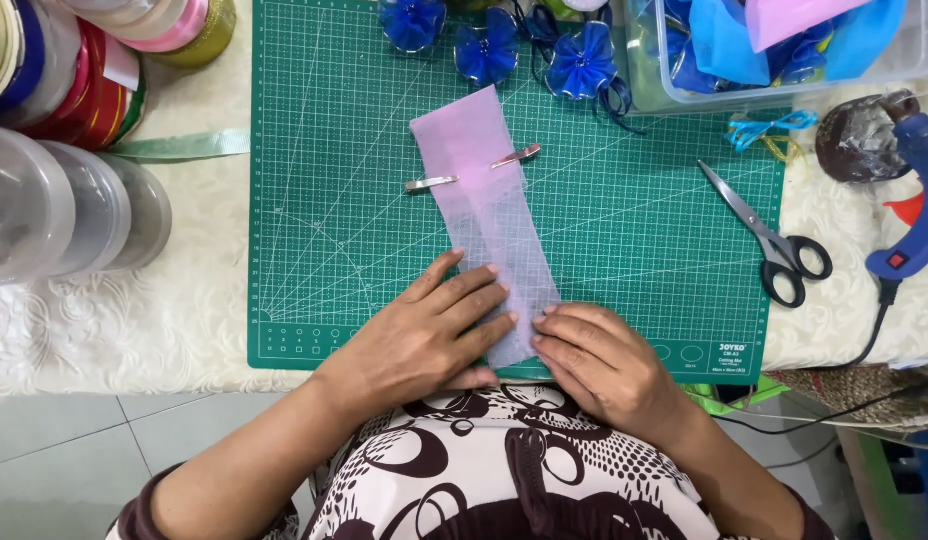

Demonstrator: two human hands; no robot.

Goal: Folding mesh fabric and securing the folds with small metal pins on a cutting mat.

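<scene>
A strip of sheer pink fabric (481, 190) lies lengthwise on the green cutting mat (324, 200). Two silver hair clips (431, 183) pin it across its upper half, one on each side. My left hand (424, 335) rests flat on the strip's near end, fingers spread and pressing it to the mat. My right hand (602, 362) lies beside it, fingertips on the strip's lower right edge. Neither hand grips anything.
Black-handled scissors (774, 245) lie on the mat's right edge. A blue glue gun (914, 215) sits further right. Several blue fabric flowers (581, 60) and a clear box of fabric (784, 50) stand at the back. Ribbon spools (74, 80) and clear lidded tubs (74, 205) crowd the left.
</scene>
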